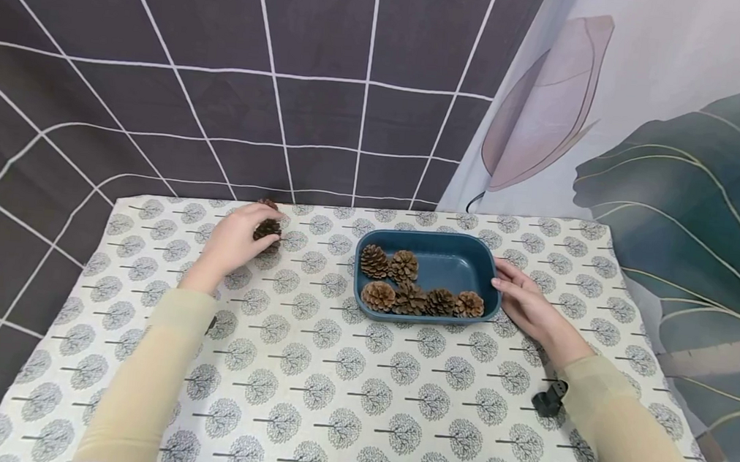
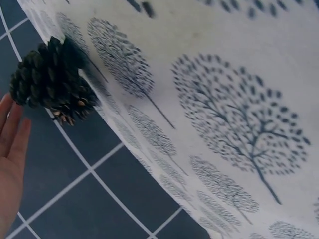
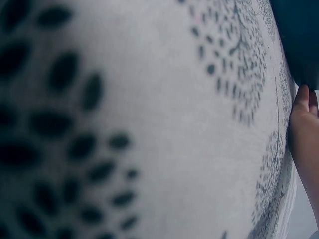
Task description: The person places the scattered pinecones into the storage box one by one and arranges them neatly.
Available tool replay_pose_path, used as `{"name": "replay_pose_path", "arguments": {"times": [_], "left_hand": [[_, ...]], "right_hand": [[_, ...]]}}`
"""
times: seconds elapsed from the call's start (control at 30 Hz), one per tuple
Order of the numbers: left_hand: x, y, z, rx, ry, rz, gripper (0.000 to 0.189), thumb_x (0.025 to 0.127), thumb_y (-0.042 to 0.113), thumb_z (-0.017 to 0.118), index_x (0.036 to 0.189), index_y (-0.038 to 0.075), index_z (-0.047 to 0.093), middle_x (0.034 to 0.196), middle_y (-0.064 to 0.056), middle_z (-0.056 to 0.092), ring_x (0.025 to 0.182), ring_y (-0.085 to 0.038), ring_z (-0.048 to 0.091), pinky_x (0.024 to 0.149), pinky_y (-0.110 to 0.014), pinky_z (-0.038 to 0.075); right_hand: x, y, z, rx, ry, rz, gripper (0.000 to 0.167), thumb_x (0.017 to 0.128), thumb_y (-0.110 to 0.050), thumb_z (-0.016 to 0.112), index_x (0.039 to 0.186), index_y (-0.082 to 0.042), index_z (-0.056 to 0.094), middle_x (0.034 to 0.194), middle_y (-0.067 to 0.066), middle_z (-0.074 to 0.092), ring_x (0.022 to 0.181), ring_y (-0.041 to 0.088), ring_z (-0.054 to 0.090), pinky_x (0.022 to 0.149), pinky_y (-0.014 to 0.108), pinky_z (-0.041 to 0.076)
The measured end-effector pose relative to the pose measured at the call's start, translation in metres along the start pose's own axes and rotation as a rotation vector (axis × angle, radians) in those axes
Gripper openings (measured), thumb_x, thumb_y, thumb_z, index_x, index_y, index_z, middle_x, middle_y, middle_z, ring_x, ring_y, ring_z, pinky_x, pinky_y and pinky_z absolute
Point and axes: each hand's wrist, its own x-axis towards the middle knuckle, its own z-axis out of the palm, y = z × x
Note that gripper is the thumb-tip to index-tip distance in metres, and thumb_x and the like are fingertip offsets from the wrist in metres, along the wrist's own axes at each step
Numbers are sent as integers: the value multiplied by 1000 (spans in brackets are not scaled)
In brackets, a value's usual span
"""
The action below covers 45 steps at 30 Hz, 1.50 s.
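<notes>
At the back left of the table, my left hand (image 1: 235,237) is at a dark brown pine cone (image 1: 267,231), which shows between thumb and fingers. In the left wrist view the fingers (image 2: 17,134) look straight, their tips right at the side of the pine cone (image 2: 42,74). Another pine cone (image 1: 268,204) is just behind it, partly hidden by the hand. My right hand (image 1: 531,304) rests against the right end of a blue rectangular dish (image 1: 468,247), fingers fairly straight at its wall. Several pine cones (image 1: 409,298) lie inside, along its front and left.
A white cloth (image 1: 302,401) printed with grey trees covers the table. Behind it hangs a dark grid-patterned backdrop (image 1: 320,117), meeting a leaf-printed curtain (image 1: 649,138) on the right. A small black device (image 1: 550,399) sits by the right wrist.
</notes>
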Motion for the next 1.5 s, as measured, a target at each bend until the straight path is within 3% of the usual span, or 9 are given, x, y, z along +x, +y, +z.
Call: {"name": "replay_pose_path", "arguments": {"times": [0.37,0.7,1.23,1.5], "left_hand": [[-3,-9,0,-14,-44,-79,51,95,17,80,141,4,64,156,-27,53,145,-49,49,124,-65,38],[-5,-17,3,-29,-61,-127,54,95,20,79,144,5,62,157,-28,52,146,-48,48,124,-65,38],[-9,-17,2,-35,-44,-139,53,96,21,78,144,5,62,153,-28,56,142,-49,52,123,-65,39],[-10,-5,5,-60,-20,-97,53,95,20,80,142,3,63,150,-27,59,140,-50,55,122,-65,40]], "right_hand": [[-1,0,0,-9,13,-1,45,108,6,46,140,-23,59,139,-6,64,124,7,64,109,17,54],[-1,-1,2,-6,19,8,41,108,3,50,140,-22,57,138,-7,65,124,7,65,108,17,54],[1,-1,3,-3,24,6,41,107,4,51,138,-22,59,137,-7,65,124,6,64,108,16,53],[1,0,2,5,10,3,41,108,4,51,139,-21,59,138,-7,66,123,7,65,108,17,54]]}}
